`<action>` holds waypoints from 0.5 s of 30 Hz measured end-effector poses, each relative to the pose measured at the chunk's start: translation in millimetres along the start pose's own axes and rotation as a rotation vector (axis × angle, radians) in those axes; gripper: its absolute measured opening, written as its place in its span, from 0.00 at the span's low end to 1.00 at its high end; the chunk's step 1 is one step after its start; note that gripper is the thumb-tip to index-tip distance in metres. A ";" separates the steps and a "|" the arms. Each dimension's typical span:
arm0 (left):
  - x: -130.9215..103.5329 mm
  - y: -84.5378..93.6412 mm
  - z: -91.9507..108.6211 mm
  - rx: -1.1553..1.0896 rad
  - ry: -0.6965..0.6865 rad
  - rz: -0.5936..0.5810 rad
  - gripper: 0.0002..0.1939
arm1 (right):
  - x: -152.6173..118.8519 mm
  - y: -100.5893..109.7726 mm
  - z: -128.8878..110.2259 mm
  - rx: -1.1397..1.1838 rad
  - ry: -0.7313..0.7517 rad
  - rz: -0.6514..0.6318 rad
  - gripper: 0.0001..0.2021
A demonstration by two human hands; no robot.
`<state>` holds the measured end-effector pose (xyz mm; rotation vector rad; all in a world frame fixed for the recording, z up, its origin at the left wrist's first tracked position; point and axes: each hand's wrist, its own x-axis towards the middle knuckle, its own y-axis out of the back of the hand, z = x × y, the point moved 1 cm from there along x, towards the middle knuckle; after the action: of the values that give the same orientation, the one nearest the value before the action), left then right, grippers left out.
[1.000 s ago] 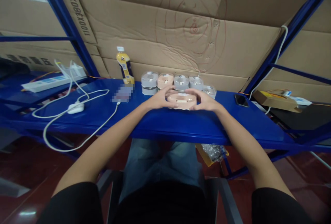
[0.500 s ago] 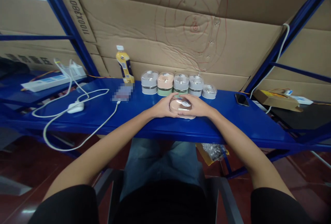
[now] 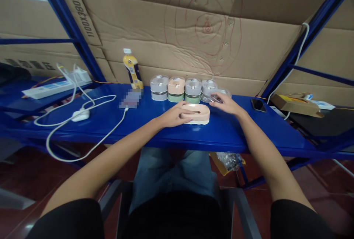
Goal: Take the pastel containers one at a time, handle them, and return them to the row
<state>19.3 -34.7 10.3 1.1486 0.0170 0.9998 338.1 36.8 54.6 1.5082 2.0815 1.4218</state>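
Note:
A pink oval box [image 3: 204,114] with a dark slot in its top sits on the blue table, its clear cover off. My left hand [image 3: 177,115] is closed round the box's left end, fingers over its top. To the right, my right hand [image 3: 224,103] grips a clear lid [image 3: 207,98] by its edge, in front of the rightmost boxes. Behind stand stacked boxes with clear covers: a grey pair [image 3: 159,84], a pink one [image 3: 176,84] on green, a grey one [image 3: 193,85] on green, and another grey stack [image 3: 209,85]. A lone box beside them is mostly hidden by my right hand.
A yellow bottle [image 3: 132,70] and a blurred item [image 3: 131,98] stand left on the table [image 3: 166,136]. White cables and an adapter [image 3: 80,115] lie farther left. At the right are a phone [image 3: 258,105] and an open carton [image 3: 297,106]. Cardboard rises behind.
The clear lid has come off the pink box. My right hand has moved away to the right with it, while my left hand has stayed at the box.

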 end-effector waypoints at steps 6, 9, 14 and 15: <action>-4.2 26.4 -20.1 0.011 0.146 0.135 0.27 | 0.8 6.0 5.2 -0.050 -0.045 -0.085 0.37; -12.2 38.9 -34.9 0.021 0.243 0.152 0.29 | 0.8 7.3 9.2 -0.068 -0.074 -0.136 0.38; -19.8 43.4 -42.9 0.034 0.262 0.154 0.29 | 1.3 3.5 10.8 -0.040 -0.081 -0.194 0.38; -18.9 42.0 -40.3 0.031 0.250 0.165 0.29 | 1.5 3.5 9.9 -0.027 -0.075 -0.165 0.38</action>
<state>-38.5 -15.2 15.1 1.0595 0.1394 1.2896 345.9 43.7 52.8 1.3241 2.0791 1.3079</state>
